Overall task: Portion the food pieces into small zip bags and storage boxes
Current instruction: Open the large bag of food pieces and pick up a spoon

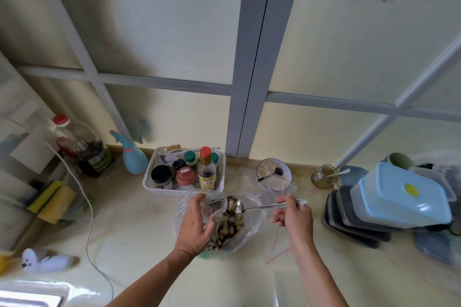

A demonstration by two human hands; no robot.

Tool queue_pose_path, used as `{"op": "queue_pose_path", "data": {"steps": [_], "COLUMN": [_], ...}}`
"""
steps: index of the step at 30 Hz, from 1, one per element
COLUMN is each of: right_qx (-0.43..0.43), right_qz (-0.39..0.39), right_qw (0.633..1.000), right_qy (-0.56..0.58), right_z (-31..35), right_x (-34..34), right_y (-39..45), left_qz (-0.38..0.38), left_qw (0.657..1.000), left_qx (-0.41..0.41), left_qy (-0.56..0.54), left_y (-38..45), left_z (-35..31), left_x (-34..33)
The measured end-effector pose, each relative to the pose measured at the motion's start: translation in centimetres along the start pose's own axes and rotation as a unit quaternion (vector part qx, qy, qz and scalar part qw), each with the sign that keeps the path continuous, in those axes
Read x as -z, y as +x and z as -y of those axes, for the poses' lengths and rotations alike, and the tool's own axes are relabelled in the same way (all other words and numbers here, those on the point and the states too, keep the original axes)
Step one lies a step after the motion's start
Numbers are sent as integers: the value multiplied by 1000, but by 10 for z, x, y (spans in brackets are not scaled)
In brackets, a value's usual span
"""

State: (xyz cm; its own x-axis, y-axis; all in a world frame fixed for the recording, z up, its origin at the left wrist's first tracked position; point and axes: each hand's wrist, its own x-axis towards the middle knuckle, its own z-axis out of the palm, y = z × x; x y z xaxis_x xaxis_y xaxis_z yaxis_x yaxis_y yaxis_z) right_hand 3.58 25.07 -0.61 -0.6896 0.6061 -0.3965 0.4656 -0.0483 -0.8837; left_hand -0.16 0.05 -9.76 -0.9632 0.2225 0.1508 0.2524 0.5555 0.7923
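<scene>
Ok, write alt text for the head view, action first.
Over a large plastic bag of peanuts, the left hand holds a small zip bag open while the right hand brings a metal spoon to its mouth. A basket of jars and stacked storage boxes stand behind on the counter.

Your left hand (193, 228) grips a small zip bag (216, 207) open over the big bag of peanuts (230, 228); your right hand (295, 214) holds a spoon (252, 207) at its mouth.
</scene>
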Motion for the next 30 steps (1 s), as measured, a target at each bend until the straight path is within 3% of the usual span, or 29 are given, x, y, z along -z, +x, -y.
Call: {"op": "queue_pose_path", "data": {"steps": [8,12,20,26,30], "right_qx": [49,79,154,251,257], "right_qz": [-59,-34,109,299,345], "right_qw": [996,996,971,886,859], "right_qy": [43,27,-148,-249,-276], "right_z": [40,49,40,38,45], "right_x": [32,31,-1,4,9], "right_y": [-10,-17,-49,-52,-49], "left_qz": [43,50,60,54,50], "left_qw": [999,998,998,998,998], "left_qx": [-14,-26,-34,-37,-19], "left_qy": [-12,-7,-2,-23,-29], "left_y": [0,1,1,1,0], "left_z": [-6,-9,-10,-1,1], "left_x": [-16,-22,-28,-23,-21]}}
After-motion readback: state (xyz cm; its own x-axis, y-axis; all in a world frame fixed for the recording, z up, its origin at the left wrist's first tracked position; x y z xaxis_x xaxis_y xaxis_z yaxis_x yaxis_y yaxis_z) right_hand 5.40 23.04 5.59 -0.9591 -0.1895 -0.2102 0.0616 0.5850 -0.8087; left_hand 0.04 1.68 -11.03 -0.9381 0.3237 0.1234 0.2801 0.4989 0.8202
